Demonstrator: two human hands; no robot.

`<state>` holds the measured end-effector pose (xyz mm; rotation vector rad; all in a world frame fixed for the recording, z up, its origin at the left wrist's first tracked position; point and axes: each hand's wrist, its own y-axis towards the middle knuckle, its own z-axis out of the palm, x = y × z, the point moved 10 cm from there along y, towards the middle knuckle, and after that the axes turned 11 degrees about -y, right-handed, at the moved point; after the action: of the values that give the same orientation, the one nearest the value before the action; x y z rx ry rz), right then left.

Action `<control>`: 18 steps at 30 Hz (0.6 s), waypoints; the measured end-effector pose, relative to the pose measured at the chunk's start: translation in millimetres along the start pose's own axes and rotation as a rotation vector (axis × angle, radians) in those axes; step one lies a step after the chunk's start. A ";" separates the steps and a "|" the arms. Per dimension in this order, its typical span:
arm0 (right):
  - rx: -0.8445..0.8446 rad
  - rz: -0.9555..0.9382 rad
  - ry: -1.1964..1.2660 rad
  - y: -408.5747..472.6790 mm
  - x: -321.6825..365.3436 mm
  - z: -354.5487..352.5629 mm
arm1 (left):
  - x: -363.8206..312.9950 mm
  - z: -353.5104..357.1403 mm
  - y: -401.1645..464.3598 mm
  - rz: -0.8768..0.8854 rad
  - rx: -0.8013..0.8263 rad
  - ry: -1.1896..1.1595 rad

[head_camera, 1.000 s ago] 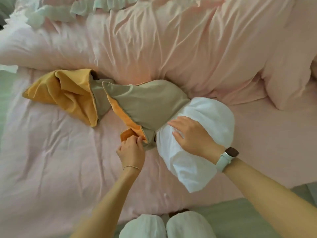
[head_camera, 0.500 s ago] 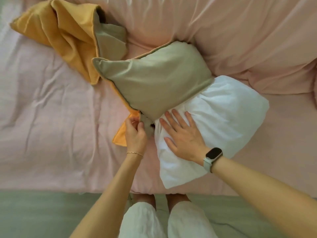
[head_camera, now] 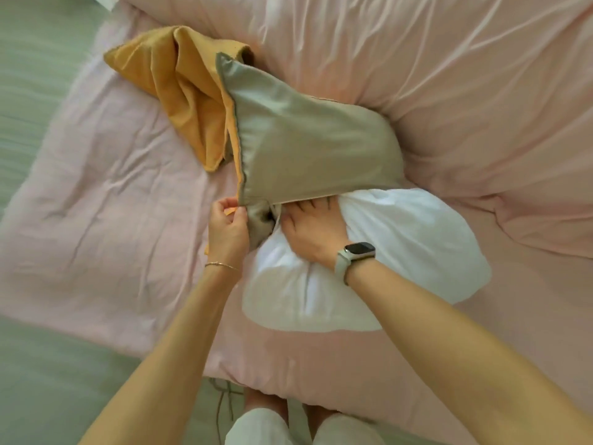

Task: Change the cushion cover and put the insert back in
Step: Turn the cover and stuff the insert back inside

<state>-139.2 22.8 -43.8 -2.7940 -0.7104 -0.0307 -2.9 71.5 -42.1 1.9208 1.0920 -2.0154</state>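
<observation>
Near the bed's (head_camera: 96, 194) front edge, the left hand (head_camera: 228, 231) is pinching the cover's (head_camera: 314, 155) opening while the right hand (head_camera: 313, 234), fingers tucked out of sight, is pushing the insert (head_camera: 401, 252), which may bunch and jam.

White-strapped watch (head_camera: 355, 254), thin bracelet (head_camera: 222, 265), white trousers (head_camera: 256, 427)

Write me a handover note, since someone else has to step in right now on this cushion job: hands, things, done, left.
Left hand: pinches the corner of the grey cover at its opening, holding it apart.
Right hand: fingers pushed under the cover's edge, pressing the white insert in.
Things: cover and insert lie on the pink bed; a second orange and grey cover lies crumpled just beyond, by the grey cover's far corner.
Done: the insert's leading end is inside the cover.
Left: most of the insert is outside; work it in, fill the corners, close the opening.
</observation>
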 end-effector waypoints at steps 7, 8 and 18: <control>-0.427 -0.128 0.337 -111.1 -23.8 -23.1 | 15.3 -36.2 -0.6 0.096 -0.163 0.480; -0.481 -0.036 0.312 -111.2 -45.9 -29.6 | 0.2 -26.4 -11.2 0.250 -0.166 0.560; -0.222 0.128 0.145 -84.5 -99.1 4.5 | -28.4 138.8 -51.9 1.002 0.481 0.993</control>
<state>-266.5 49.3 -35.9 -3.0029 -0.5209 -0.3020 -139.4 17.3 -7.6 2.9010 -0.4163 -0.7570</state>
